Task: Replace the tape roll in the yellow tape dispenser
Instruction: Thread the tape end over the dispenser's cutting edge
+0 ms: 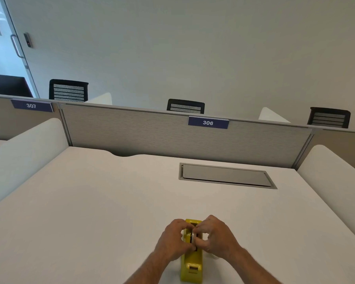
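Head view, looking forward and down over a white desk (103, 201) that fills the lower two-thirds of the frame. Behind the desk stands a grey fabric partition (152, 136), which carries a dark blue plate reading 306 (208, 122); a second plate reading 307 (31, 105) sits on the neighbouring panel to the left. White rounded side dividers (27, 144) flank the desk on both sides. Above the partition rise the backs of three black mesh chairs (68, 90), set against a plain pale wall, with a glass door and its handle (15, 46) at the far left. Set flush into the desk near the partition, right of centre, is a closed grey cable hatch (225, 175).

Near the bottom edge, slightly right of centre, the yellow tape dispenser (191, 263) rests on the desk with its long axis pointing away from the viewer and its cutter end nearest the camera. The left hand (173, 239) and right hand (218, 236) meet over the dispenser's roll bay, one on each side, fingers curled inward and pinched close together around a small pale tape roll (193, 236) at the centre. Only a sliver of the roll shows between the fingertips, so which hand bears it cannot be told.
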`<state>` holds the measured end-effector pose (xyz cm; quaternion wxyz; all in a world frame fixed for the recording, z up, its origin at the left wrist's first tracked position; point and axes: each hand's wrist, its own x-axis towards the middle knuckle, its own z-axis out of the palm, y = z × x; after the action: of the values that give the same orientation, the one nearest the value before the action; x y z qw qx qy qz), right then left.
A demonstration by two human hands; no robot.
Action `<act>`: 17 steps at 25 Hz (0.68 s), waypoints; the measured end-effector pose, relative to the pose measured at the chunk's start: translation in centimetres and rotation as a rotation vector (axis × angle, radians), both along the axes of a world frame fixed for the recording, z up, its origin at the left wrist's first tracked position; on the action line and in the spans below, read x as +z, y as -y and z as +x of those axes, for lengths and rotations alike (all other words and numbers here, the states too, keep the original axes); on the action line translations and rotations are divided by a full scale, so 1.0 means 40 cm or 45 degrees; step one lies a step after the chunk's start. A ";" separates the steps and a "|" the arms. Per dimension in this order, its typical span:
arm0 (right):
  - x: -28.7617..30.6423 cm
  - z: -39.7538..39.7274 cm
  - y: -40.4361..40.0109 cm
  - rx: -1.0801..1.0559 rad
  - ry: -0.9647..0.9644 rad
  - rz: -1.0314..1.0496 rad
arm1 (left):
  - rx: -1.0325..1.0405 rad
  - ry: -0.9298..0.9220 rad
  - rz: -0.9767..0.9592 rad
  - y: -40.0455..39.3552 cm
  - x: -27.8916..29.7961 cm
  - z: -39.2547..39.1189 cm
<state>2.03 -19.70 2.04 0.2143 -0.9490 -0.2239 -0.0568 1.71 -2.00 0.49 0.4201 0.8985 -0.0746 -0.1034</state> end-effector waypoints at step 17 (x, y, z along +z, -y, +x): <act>-0.004 0.014 0.002 0.016 -0.070 -0.033 | 0.006 0.006 0.030 -0.001 0.001 0.004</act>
<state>2.58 -19.78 1.86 0.2084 -0.9515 -0.2247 -0.0265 1.89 -1.95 0.53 0.4096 0.9037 -0.0724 -0.1012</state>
